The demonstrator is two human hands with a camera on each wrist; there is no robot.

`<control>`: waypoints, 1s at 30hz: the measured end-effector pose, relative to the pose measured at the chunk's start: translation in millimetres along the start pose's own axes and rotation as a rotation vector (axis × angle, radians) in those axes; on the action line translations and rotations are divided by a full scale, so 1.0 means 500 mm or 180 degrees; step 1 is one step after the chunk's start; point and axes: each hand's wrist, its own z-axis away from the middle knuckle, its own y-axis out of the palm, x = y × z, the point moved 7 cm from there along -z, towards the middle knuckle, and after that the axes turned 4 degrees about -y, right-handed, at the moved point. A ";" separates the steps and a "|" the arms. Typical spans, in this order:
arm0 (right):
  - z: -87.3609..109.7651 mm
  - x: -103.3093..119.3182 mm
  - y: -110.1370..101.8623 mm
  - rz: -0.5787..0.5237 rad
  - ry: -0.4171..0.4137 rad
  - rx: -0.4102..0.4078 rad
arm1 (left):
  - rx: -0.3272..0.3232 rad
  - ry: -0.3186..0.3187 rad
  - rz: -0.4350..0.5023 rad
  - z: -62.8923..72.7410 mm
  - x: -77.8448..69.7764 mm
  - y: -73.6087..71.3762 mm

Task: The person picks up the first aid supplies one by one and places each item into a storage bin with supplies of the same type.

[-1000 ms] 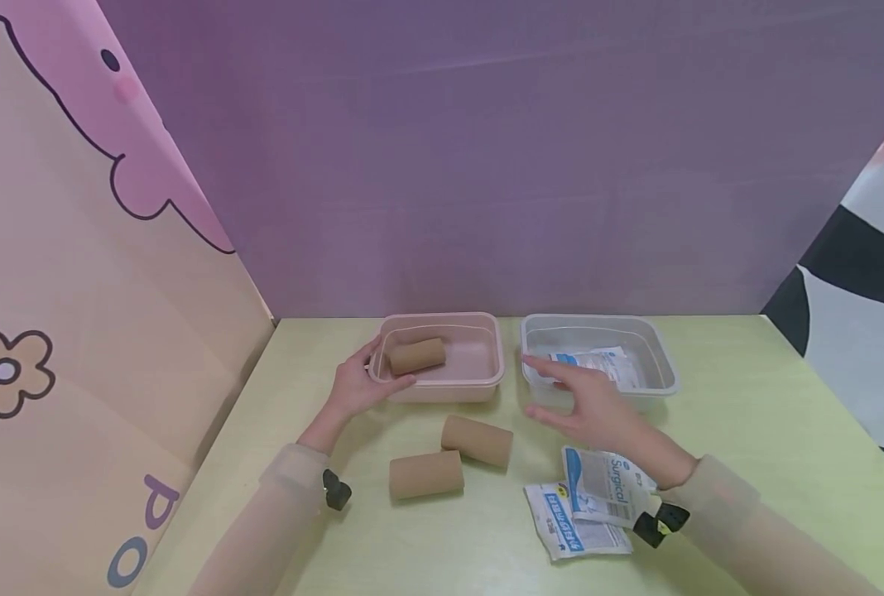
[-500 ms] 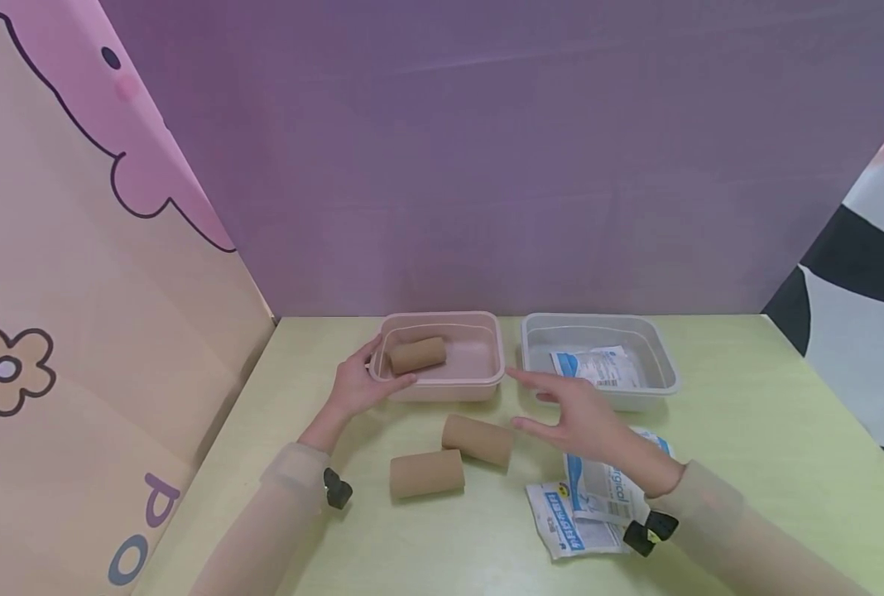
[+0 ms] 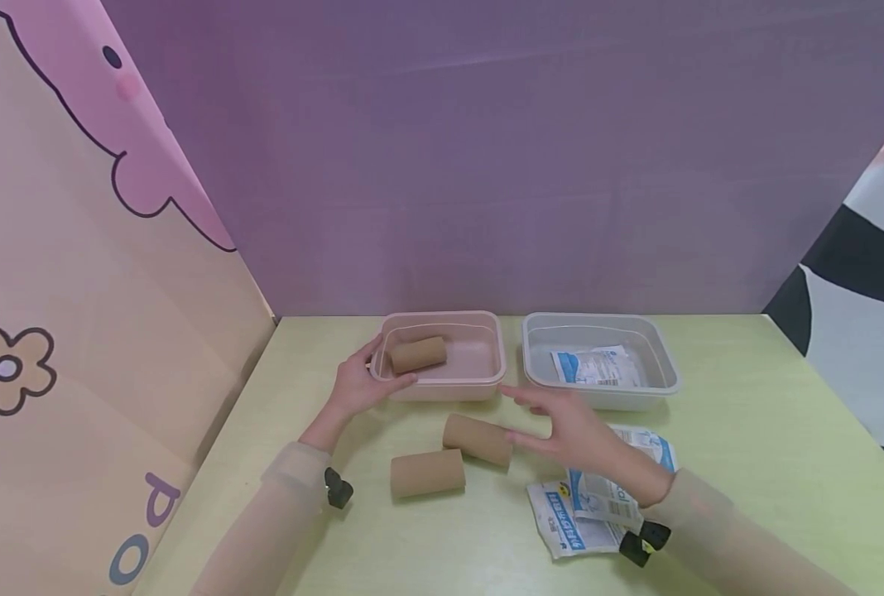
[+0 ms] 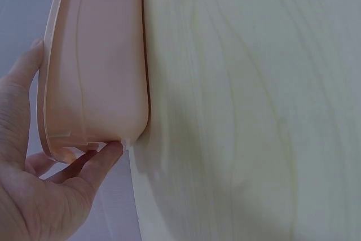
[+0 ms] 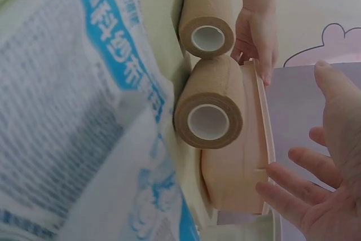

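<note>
My left hand (image 3: 354, 387) grips the left end of a pink plastic box (image 3: 442, 394), its thumb along the rim and fingers curled at the end wall (image 4: 107, 60). One tan bandage roll (image 3: 418, 354) lies inside. Two more tan bandage rolls lie on the table before the box, a farther roll (image 3: 472, 437) and a nearer roll (image 3: 428, 474). White cores show at their ends in the right wrist view. My right hand (image 3: 579, 426) is empty, fingers spread, its thumb tip overlapping the right end of the farther roll in the head view.
A whitish plastic box (image 3: 628, 401) stands to the right of the pink one, holding a white-and-blue packet (image 3: 598, 367). Several similar surgical gauze packets (image 3: 572, 530) overlap on the table under my right forearm. A purple backdrop (image 3: 487, 165) rises behind the boxes.
My right hand has moved left and toward me, from the front of the whitish box to the farther bandage roll. My left hand stays on the pink box.
</note>
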 end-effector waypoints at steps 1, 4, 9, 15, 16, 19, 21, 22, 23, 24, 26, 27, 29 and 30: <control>0.000 0.002 0.001 -0.0004 -0.0015 -0.0004 | 0.0001 0.0002 0.0002 0.000 0.000 0.000; 0.000 0.004 0.006 0.0006 -0.0051 -0.0004 | 0.0000 0.0000 -0.0003 0.001 -0.001 0.000; 0.000 0.002 0.017 0.0065 -0.0097 0.0010 | -0.0010 -0.0021 -0.0007 0.003 -0.001 0.000; 0.004 0.000 0.028 0.0168 -0.0115 0.0037 | -0.0022 -0.0025 -0.0030 0.004 0.000 0.001; 0.005 -0.001 0.031 0.0175 -0.0103 0.0057 | -0.0023 -0.0028 -0.0024 0.005 0.001 0.001; 0.008 -0.004 0.040 0.0220 -0.0045 0.0131 | -0.0025 -0.0041 0.0003 0.006 0.001 0.002; 0.009 -0.004 0.046 0.0242 -0.0021 0.0159 | -0.0033 -0.0038 0.0004 0.005 0.001 0.001; 0.008 -0.004 0.048 0.0258 -0.0019 0.0164 | -0.0038 -0.0035 0.0006 0.004 0.001 0.001; 0.008 -0.004 0.049 0.0284 -0.0019 0.0163 | -0.0043 -0.0033 0.0009 0.004 0.001 0.001; 0.008 -0.004 0.050 0.0293 -0.0018 0.0161 | -0.0048 -0.0030 0.0008 0.004 0.001 0.000; 0.006 -0.002 0.052 0.0312 -0.0014 0.0163 | -0.0056 -0.0032 0.0012 0.003 0.001 0.000; 0.005 -0.001 0.053 0.0314 -0.0006 0.0171 | -0.0056 -0.0041 0.0019 0.003 0.001 0.000; 0.004 0.000 0.056 0.0323 0.0014 0.0207 | -0.0042 -0.0063 0.0031 0.004 0.003 0.000; 0.004 0.000 0.058 0.0325 0.0032 0.0231 | -0.0036 -0.0072 0.0036 0.005 0.003 0.000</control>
